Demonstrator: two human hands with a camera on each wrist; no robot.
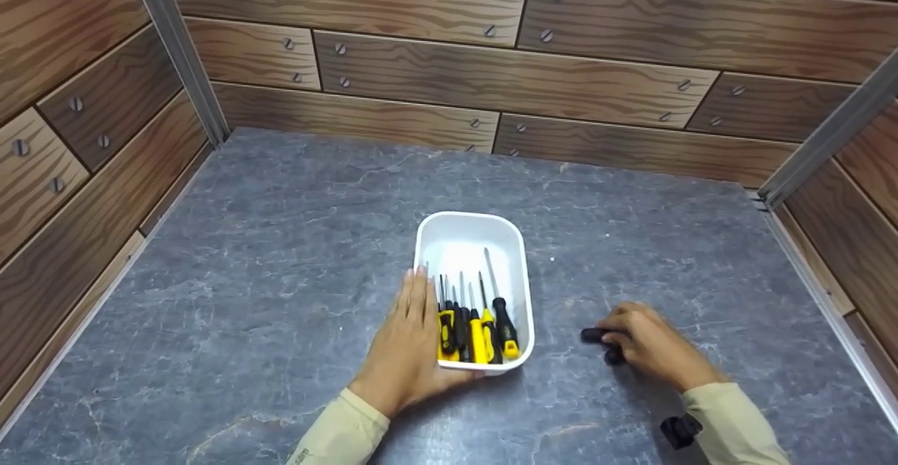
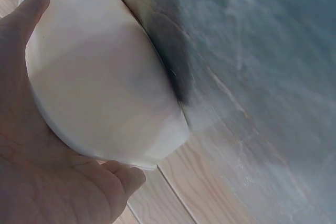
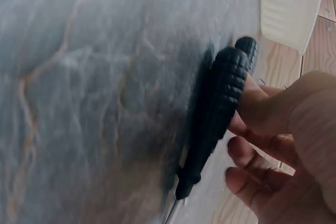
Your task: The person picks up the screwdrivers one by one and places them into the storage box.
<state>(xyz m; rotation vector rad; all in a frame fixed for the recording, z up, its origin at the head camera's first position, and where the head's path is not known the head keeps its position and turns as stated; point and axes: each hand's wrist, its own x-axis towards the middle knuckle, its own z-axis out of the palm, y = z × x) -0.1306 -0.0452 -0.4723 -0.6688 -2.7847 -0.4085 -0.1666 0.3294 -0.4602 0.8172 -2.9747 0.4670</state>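
A white plastic tub (image 1: 523, 261) holds several screwdrivers (image 1: 477, 335) with black and yellow handles, shafts pointing to the far end. Against its left wall lie the straight fingers of my left hand (image 1: 403, 353), while the thumb runs along the near wall. The left wrist view shows the tub's smooth outer wall (image 2: 105, 77) between thumb and fingers. To the right of the tub, my right hand (image 1: 649, 342) pinches a black-handled screwdriver (image 1: 593, 336) low over the table. A second black screwdriver (image 3: 218, 98) overlaps the pinched one in the right wrist view, its shaft partly out of frame.
The grey marble-patterned tabletop (image 1: 295, 240) extends around the tub. Wood-print panels (image 1: 421, 65) stand at the back and both sides, joined by metal corner posts (image 1: 179, 44). A small black device (image 1: 680, 431) sits at the right sleeve.
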